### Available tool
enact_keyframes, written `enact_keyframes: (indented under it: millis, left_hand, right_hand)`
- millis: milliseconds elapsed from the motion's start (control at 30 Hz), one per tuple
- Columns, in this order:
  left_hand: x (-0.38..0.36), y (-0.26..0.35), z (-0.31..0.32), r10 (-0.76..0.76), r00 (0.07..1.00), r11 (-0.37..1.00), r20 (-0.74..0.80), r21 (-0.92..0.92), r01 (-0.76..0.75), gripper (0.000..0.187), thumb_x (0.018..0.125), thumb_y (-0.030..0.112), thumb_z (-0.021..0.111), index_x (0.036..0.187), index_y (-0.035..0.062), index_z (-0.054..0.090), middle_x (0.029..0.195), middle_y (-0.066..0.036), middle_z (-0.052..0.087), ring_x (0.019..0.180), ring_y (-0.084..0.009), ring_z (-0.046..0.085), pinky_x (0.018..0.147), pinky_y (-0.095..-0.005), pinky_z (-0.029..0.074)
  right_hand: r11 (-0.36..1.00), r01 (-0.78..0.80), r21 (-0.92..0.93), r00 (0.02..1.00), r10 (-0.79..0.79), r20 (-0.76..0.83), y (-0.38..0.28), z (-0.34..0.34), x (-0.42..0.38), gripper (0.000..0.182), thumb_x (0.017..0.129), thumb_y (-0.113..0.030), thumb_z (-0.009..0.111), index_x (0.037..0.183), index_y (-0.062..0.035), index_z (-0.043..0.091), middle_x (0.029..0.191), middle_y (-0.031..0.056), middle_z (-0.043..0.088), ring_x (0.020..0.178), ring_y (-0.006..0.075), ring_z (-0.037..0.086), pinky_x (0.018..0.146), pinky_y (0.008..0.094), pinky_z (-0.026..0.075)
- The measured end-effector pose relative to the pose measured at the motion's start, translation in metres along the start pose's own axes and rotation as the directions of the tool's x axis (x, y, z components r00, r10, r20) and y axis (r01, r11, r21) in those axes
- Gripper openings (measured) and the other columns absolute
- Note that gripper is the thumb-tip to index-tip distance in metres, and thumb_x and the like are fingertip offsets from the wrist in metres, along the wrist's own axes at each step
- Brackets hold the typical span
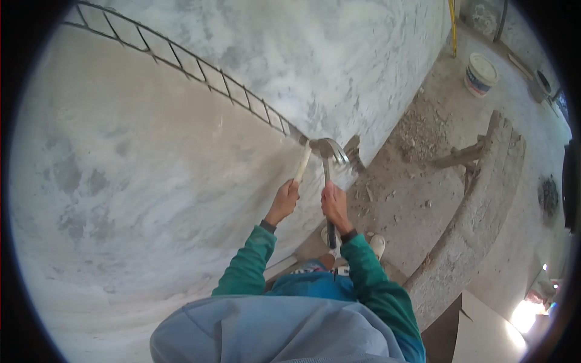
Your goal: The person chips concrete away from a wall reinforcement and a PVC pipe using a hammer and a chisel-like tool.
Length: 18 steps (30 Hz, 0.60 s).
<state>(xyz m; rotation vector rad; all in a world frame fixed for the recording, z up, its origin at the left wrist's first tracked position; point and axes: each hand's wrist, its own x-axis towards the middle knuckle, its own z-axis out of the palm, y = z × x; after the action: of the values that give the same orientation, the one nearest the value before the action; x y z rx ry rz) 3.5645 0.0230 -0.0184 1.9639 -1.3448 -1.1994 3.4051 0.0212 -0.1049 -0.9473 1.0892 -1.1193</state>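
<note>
My right hand is wrapped round the handle of a claw hammer. The hammer's metal head is up at the wall, and its dark grip sticks out below the hand. A pale-handled tool is gripped in my left hand, its far end overlapping the hammer head in this view, so the kind of tool is hidden. Both tools are close to the lower end of a dark ladder-like metal strip running along the plastered wall. A dark broken patch shows on the wall just right of the hammer.
Rubble lies on the floor along the wall's foot. A rough plank bench stands to my right. Further back are a white bucket and a yellow pole. A pale board is at lower right.
</note>
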Motion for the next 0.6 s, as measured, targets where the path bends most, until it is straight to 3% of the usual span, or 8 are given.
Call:
enact_keyframes:
  millis: [167,267,300,333,367,433,500,600]
  left_hand:
    - [0.001,-0.014,-0.004,0.027,1.0,0.996,-0.007,-0.088,-0.028,0.034,0.102,0.033,0.04,0.101,0.0032,0.055,0.065,0.001,0.048,0.052,-0.0076,0.044,0.049,-0.0268,0.038]
    - [-0.002,-0.02,-0.012,0.009,0.999,0.994,0.048,-0.11,-0.004,0.036,0.103,0.037,0.039,0.106,0.0054,0.057,0.065,0.002,0.047,0.047,-0.0068,0.041,0.044,-0.0262,0.036]
    - [-0.001,-0.021,-0.015,-0.06,0.994,0.952,0.087,-0.296,0.083,0.038,0.103,0.04,0.039,0.109,0.0064,0.057,0.064,0.003,0.045,0.046,-0.0059,0.039,0.042,-0.0251,0.034]
    - [0.002,-0.025,-0.013,-0.12,0.982,0.868,0.144,-0.465,0.174,0.041,0.103,0.043,0.039,0.112,0.0075,0.056,0.063,0.004,0.043,0.044,-0.005,0.036,0.04,-0.0239,0.032]
    - [0.003,-0.048,-0.01,-0.114,0.98,0.872,0.16,-0.456,0.176,0.041,0.103,0.043,0.039,0.112,0.0075,0.056,0.063,0.004,0.043,0.044,-0.005,0.036,0.04,-0.0239,0.032]
    - [0.025,-0.097,-0.015,0.139,0.986,0.93,0.087,-0.355,-0.1,0.043,0.102,0.048,0.039,0.115,0.0094,0.054,0.061,0.006,0.038,0.043,-0.0038,0.031,0.038,-0.0222,0.03]
    - [0.017,-0.097,-0.009,0.096,0.989,0.906,0.117,-0.422,-0.038,0.044,0.102,0.049,0.04,0.115,0.0095,0.054,0.061,0.006,0.037,0.043,-0.0037,0.031,0.038,-0.0217,0.03]
    - [0.0,-0.099,0.005,0.028,0.987,0.909,0.157,-0.416,0.041,0.043,0.102,0.046,0.04,0.112,0.0079,0.056,0.061,0.005,0.041,0.045,-0.0061,0.037,0.041,-0.0253,0.034]
  right_hand:
    - [0.915,0.277,0.295,0.961,-0.255,-0.111,-0.053,0.006,-0.03,0.063,0.1,-0.057,0.034,0.07,-0.004,0.05,0.05,0.0017,0.045,0.039,0.0124,0.043,0.039,0.0268,0.035]
    - [0.701,0.553,0.45,0.826,-0.391,-0.407,-0.033,0.027,-0.017,0.064,0.1,-0.057,0.034,0.07,-0.0033,0.05,0.051,0.0013,0.044,0.039,0.0122,0.042,0.039,0.0268,0.034]
    - [0.923,0.124,0.365,0.99,-0.089,-0.112,-0.023,0.022,-0.01,0.063,0.1,-0.056,0.035,0.069,-0.004,0.049,0.051,0.0009,0.044,0.039,0.0122,0.042,0.039,0.0273,0.035]
    - [0.939,-0.313,0.143,0.948,0.298,0.115,-0.001,0.014,-0.003,0.062,0.1,-0.056,0.035,0.068,-0.0047,0.048,0.051,0.0005,0.044,0.04,0.0123,0.042,0.039,0.0277,0.035]
    - [0.985,0.084,-0.152,0.994,-0.071,0.087,0.09,0.009,0.008,0.06,0.1,-0.056,0.037,0.067,-0.0068,0.046,0.051,-0.0001,0.043,0.039,0.0125,0.043,0.038,0.0283,0.036]
    - [0.95,-0.31,0.022,0.95,0.31,0.031,0.104,-0.005,-0.035,0.058,0.1,-0.056,0.038,0.066,-0.0089,0.044,0.052,-0.0006,0.042,0.038,0.0128,0.045,0.037,0.0283,0.036]
    - [0.826,-0.554,0.107,0.831,0.556,0.009,0.115,-0.022,-0.074,0.055,0.099,-0.052,0.045,0.067,-0.0072,0.046,0.049,-0.0019,0.041,0.04,0.0103,0.044,0.037,0.0302,0.036]
    - [0.834,-0.513,0.204,0.848,0.529,-0.027,0.082,-0.039,-0.103,0.055,0.099,-0.053,0.045,0.065,-0.0088,0.046,0.049,-0.0011,0.043,0.037,0.01,0.042,0.035,0.029,0.033]
